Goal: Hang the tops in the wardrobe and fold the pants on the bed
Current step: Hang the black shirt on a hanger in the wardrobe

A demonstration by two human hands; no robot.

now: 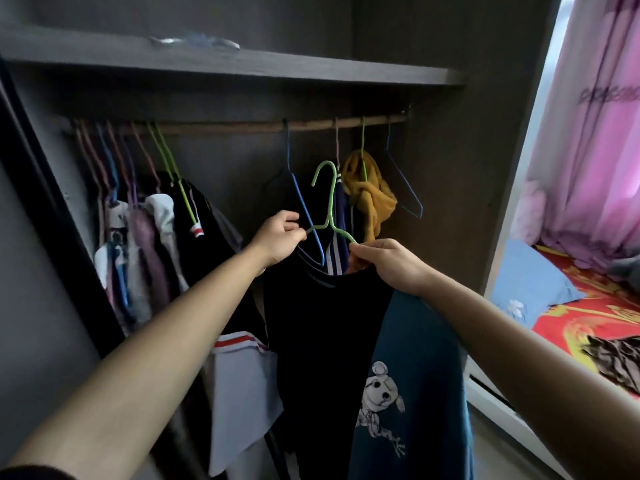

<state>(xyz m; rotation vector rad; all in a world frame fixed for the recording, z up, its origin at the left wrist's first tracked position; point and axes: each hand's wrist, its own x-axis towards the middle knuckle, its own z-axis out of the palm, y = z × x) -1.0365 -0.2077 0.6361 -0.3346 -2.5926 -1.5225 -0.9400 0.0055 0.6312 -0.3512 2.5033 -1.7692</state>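
A black and teal top point(349, 341) with a white cartoon print hangs from a green hanger point(328, 199) held in front of the open wardrobe. My left hand point(277, 239) pinches the hanger's left arm. My right hand point(389, 263) grips the hanger's right arm together with the top's shoulder. The hanger's hook points up, well below the wooden rail point(242, 127). Dark patterned clothing point(616, 362) lies on the bed point(588, 317) at the right.
Several tops on coloured hangers crowd the rail's left end point(138, 216). A mustard garment point(369, 194), a striped top and empty blue hangers point(403, 183) hang to the right. A shelf point(242, 64) runs above. Pink curtains point(595, 133) and a blue pillow point(530, 292) lie beyond.
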